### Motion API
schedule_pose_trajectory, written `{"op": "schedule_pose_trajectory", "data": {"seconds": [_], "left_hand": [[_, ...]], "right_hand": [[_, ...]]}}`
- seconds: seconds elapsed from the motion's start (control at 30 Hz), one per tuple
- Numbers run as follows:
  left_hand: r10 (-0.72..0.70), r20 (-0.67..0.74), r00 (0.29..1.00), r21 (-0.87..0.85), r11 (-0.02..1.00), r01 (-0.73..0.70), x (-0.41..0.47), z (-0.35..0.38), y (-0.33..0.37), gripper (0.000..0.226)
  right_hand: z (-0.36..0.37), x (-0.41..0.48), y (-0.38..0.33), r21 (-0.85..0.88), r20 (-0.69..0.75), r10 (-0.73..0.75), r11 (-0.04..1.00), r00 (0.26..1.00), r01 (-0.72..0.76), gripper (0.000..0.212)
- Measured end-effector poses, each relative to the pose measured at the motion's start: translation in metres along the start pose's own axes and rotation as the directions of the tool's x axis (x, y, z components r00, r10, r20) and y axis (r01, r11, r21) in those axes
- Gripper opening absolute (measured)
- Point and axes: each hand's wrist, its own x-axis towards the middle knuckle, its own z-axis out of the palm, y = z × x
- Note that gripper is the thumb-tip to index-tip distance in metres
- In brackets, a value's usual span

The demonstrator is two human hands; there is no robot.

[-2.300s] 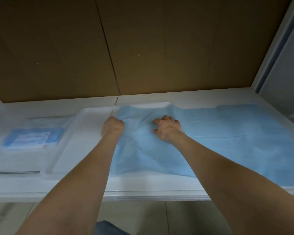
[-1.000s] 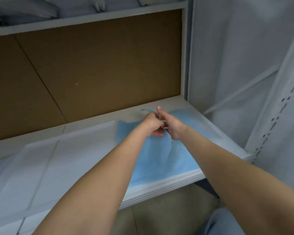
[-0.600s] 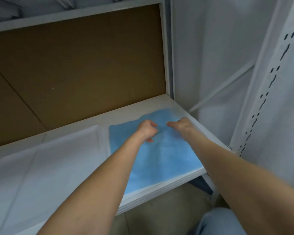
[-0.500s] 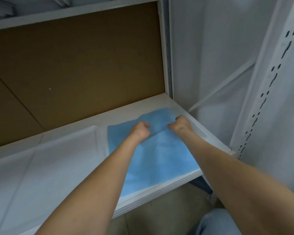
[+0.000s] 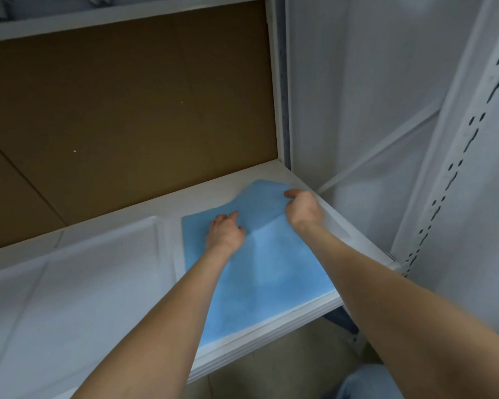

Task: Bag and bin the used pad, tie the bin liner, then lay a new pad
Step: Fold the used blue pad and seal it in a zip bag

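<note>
Access to the white metal shelf point(image 5: 271, 329) is left open from the front; it is closed off behind by a brown board point(image 5: 127, 110) and rightward by a white perforated upright point(image 5: 458, 168).

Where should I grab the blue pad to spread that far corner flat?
Pinch the blue pad at its raised far-right edge, beside the right hand, coming from above and in front. That corner lifts off the shelf; the rest lies flat, offering no grip.

One head-worn camera here, looking forward and down along both forearms onto the right end of a white shelf point(image 5: 285, 321). It's close in, with the brown back panel point(image 5: 127, 110) filling the upper frame.
</note>
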Motion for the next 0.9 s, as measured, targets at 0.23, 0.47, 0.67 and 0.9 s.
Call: {"op": "schedule_pose_trajectory", "data": {"seconds": [0.23, 0.47, 0.67, 0.9], "left_hand": [[-0.028, 0.09, 0.996, 0.055, 0.998, 0.023, -0.003, 0.003, -0.017, 0.055], [-0.056, 0.166, 0.985, 0.118, 0.992, 0.036, -0.01, 0.001, -0.031, 0.052], [-0.135, 0.101, 0.986, 0.168, 0.979, 0.117, -0.026, -0.02, -0.049, 0.057], [-0.21, 0.143, 0.967, 0.194, 0.964, 0.181, -0.058, -0.037, -0.057, 0.056]], "right_hand": [[-0.007, -0.007, 0.019, -0.165, 0.102, 0.105, 0.982, 0.989, -0.087, 0.037], [-0.005, -0.011, 0.013, -0.24, 0.068, 0.14, 0.963, 0.988, -0.12, 0.028], [-0.009, -0.024, 0.015, -0.408, 0.097, 0.087, 0.912, 0.992, -0.04, 0.034], [-0.01, -0.057, 0.013, -0.64, 0.103, -0.086, 0.757, 0.991, 0.132, 0.04]]}}
